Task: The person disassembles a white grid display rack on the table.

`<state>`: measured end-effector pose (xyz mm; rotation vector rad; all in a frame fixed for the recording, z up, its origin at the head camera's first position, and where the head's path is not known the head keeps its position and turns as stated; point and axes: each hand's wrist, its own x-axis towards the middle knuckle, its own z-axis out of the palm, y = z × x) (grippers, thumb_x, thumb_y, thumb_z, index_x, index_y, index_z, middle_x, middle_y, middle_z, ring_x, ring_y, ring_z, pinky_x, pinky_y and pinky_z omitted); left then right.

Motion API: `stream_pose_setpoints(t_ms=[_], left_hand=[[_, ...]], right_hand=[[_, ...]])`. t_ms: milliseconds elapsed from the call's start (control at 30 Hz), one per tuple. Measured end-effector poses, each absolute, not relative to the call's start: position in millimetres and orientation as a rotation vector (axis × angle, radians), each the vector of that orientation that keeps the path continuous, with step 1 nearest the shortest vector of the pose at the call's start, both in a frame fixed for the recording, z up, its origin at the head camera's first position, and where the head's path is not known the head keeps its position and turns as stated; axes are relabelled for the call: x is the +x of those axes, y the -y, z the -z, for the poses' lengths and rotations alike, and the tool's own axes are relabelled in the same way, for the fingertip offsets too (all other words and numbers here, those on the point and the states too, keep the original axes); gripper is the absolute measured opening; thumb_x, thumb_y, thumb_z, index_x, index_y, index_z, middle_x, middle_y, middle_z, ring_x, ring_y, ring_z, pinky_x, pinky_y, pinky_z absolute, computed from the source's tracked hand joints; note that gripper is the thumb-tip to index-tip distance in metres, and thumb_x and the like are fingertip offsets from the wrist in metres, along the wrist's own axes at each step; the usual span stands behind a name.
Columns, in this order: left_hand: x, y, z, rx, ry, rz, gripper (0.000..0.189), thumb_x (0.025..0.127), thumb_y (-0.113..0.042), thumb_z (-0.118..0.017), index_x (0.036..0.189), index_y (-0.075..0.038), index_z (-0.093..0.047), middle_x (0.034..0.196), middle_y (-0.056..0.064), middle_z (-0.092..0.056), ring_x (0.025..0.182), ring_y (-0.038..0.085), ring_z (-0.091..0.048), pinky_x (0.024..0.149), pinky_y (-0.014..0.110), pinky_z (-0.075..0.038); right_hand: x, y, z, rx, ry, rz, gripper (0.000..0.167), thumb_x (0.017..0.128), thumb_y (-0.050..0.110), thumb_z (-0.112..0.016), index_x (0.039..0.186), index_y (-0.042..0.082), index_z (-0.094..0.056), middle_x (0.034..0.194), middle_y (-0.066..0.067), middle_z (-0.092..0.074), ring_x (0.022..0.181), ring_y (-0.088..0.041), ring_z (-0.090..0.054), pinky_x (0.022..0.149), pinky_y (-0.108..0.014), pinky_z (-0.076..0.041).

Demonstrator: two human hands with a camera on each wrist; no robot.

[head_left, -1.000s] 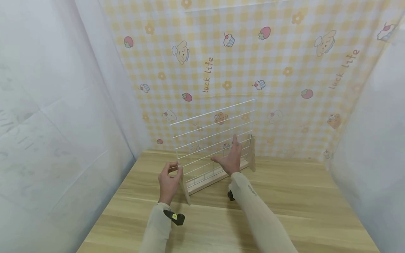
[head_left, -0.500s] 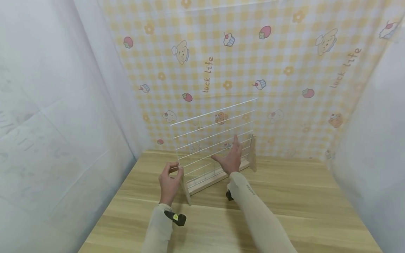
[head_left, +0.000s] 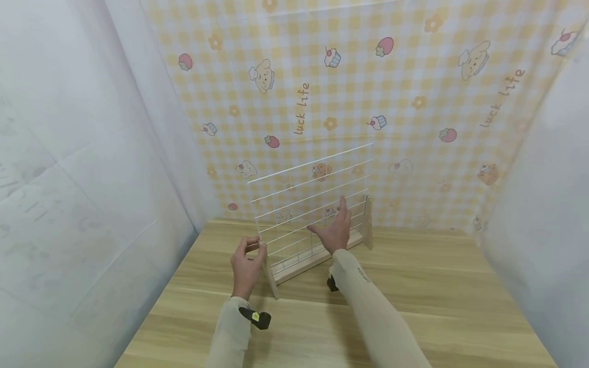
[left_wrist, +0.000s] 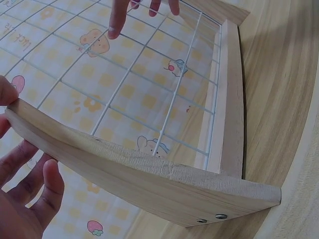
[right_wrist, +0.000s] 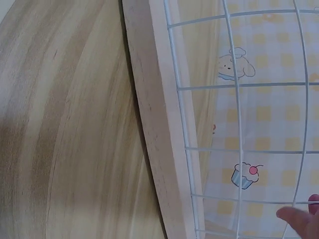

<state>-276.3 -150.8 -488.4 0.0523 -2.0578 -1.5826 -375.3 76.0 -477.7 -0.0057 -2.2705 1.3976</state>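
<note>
A white wire grid (head_left: 310, 163) stands upright and tilted in a wooden frame. My left hand (head_left: 246, 267) pinches the upper end of the left wooden side piece (left_wrist: 114, 164), thumb and fingers on either face of it in the left wrist view. Two screw heads (left_wrist: 221, 216) show low on that side piece. My right hand (head_left: 338, 232) is at the lower right of the grid, thumb spread from the raised fingers, touching or very near the wires. In the right wrist view only its fingertips (right_wrist: 296, 219) show. A wooden base bar (head_left: 303, 265) runs under the grid.
The frame rests on a wood-grain table (head_left: 414, 296). Behind it hangs a yellow checked cloth (head_left: 405, 82) with cartoon prints. White sheets close off the left side (head_left: 92, 179) and the right side (head_left: 538, 204).
</note>
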Motion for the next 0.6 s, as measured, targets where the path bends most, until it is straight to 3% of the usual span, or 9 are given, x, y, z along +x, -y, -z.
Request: stream_pose_setpoints(t_ms=[200,600], left_hand=[[-277,151,489,0.053,2.06,1.578,0.012,0.092,-0.014,-0.07,0.103,-0.009,-0.067,0.114,0.005,-0.072,0.103,0.02,-0.066,0.062,0.02,-0.053],[-276,153,490,0.048,2.114,1.593,0.017,0.094,-0.017,-0.068,0.109,-0.01,-0.066,0.109,0.01,-0.069,0.105,0.016,-0.06,0.059,0.02,-0.049]], right_hand=[[-375,-75,477,0.032,2.226,-1.444,0.128,0.064,0.025,-0.096,0.161,0.016,-0.015,0.145,-0.021,-0.041,0.13,-0.039,-0.046,0.108,-0.055,-0.047],[-380,-72,466,0.052,2.124,-1.545,0.125,0.063,0.017,-0.095,0.161,0.014,-0.017,0.147,-0.021,-0.039,0.134,-0.042,-0.043,0.111,-0.056,-0.044]])
